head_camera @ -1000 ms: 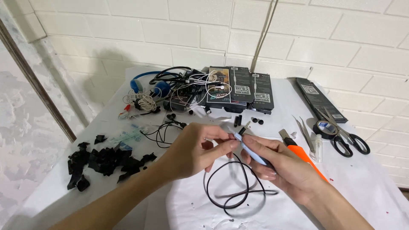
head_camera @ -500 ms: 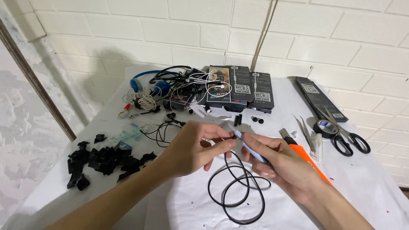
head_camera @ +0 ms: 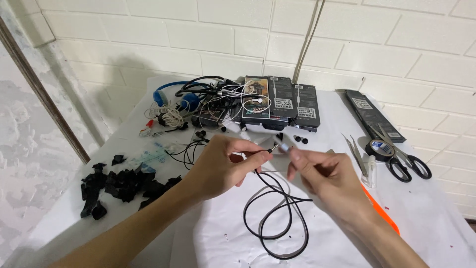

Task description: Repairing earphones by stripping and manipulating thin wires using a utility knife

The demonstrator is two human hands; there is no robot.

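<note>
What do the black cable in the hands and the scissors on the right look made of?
Black cable: looks like rubber or soft plastic sheathing, matte; it droops in loose loops below the left hand and right hand. Scissors: shiny grey blades, probably steel, with glossy black handles that look like plastic.

Three dark packages (head_camera: 281, 102), one scissors (head_camera: 402, 160), one tape roll (head_camera: 380, 149).

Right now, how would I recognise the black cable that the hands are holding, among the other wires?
On the white table, look below the two hands at the centre. The black cable hangs from the left hand in loose loops on the cloth, with the right hand at its plug end. It lies alone, away from the tangled wires near the wall.
</note>
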